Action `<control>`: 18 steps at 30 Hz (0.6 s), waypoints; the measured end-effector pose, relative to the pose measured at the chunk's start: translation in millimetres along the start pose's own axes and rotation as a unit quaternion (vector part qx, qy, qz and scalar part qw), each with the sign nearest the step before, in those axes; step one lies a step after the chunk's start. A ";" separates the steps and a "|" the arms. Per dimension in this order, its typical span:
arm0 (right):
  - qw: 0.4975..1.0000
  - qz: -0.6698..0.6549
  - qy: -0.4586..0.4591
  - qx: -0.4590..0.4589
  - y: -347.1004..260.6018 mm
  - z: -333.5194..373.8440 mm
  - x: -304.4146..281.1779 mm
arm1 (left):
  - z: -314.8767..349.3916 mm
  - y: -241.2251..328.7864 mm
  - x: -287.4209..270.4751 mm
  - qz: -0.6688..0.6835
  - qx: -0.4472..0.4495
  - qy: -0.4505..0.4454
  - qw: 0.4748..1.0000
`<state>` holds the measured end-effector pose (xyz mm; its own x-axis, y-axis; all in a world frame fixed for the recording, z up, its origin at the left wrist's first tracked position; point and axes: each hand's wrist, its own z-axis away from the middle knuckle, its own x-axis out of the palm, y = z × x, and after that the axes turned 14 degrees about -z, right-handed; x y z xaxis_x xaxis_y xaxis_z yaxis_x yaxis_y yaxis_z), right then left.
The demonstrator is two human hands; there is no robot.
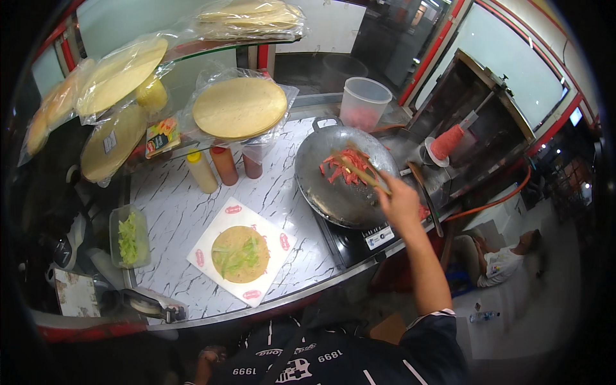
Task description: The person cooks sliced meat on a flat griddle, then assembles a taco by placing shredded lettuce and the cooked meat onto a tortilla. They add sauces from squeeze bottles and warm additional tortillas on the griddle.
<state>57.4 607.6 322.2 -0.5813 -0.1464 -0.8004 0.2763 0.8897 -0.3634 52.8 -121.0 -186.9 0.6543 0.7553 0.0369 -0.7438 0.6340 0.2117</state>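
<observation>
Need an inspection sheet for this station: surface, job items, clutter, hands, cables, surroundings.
Surface: white counter with dark veining; black stove under the wok.
Job items: red meat strips in the wok; tortilla topped with shredded lettuce, on white paper.
Clutter: three squeeze bottles; lettuce container at left; translucent bucket behind the wok.
Right hand: closed on a wooden utensil reaching into the wok.
Left hand: low, near the body; grip unclear.
Cables: orange hose or cable at right; type unclear.
Surroundings: bagged tortillas at upper left; red meat cone on a spit; seated person at right.
</observation>
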 end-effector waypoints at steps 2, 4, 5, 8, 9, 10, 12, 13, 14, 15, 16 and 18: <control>0.997 -0.017 -0.064 -0.029 -12.6 12.0 9.5 | -8.0 9.5 -16.8 -0.004 0.046 -0.017 0.999; 0.998 -0.019 -0.029 0.053 -13.3 19.5 11.4 | -10.7 17.1 -33.5 -0.024 0.004 0.015 1.000; 0.996 -0.030 -0.003 0.086 -10.3 21.8 9.6 | -12.7 23.7 -42.3 -0.029 -0.025 0.003 0.999; 0.991 -0.048 0.058 0.110 1.4 23.8 2.3 | -18.6 42.7 -62.0 -0.062 -0.054 -0.012 0.997; 0.993 -0.021 0.041 0.109 4.1 23.8 0.4 | -21.6 48.4 -66.0 -0.081 -0.046 -0.010 0.996; 0.995 -0.011 0.009 0.096 6.0 24.1 -1.5 | -24.3 52.4 -69.3 -0.100 -0.039 -0.008 0.994; 0.996 -0.019 0.000 0.084 7.5 24.3 -3.7 | -29.9 55.7 -73.6 -0.136 -0.026 -0.003 0.990; 0.997 -0.018 0.009 0.078 7.8 24.4 -4.0 | -32.7 54.9 -75.1 -0.150 -0.022 -0.003 0.988; 0.996 -0.012 0.031 0.087 9.2 24.7 -6.0 | -35.2 51.1 -74.5 -0.164 -0.019 -0.003 0.986; 0.992 -0.063 0.100 0.039 11.7 23.2 -8.3 | -37.0 47.4 -75.0 -0.181 -0.017 -0.001 0.983; 0.996 -0.029 0.050 0.062 14.9 21.6 -10.6 | -38.8 43.9 -74.6 -0.201 -0.017 0.000 0.980; 0.997 0.022 0.030 0.070 26.7 15.1 -18.4 | -41.9 36.3 -71.1 -0.244 -0.019 -0.004 0.970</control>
<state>87.1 627.5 320.1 -0.6095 -0.0797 -0.7888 0.4037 0.8250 -0.3954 -26.5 -144.8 -222.8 0.9307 0.3621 -0.0513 -0.3491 0.9214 0.1705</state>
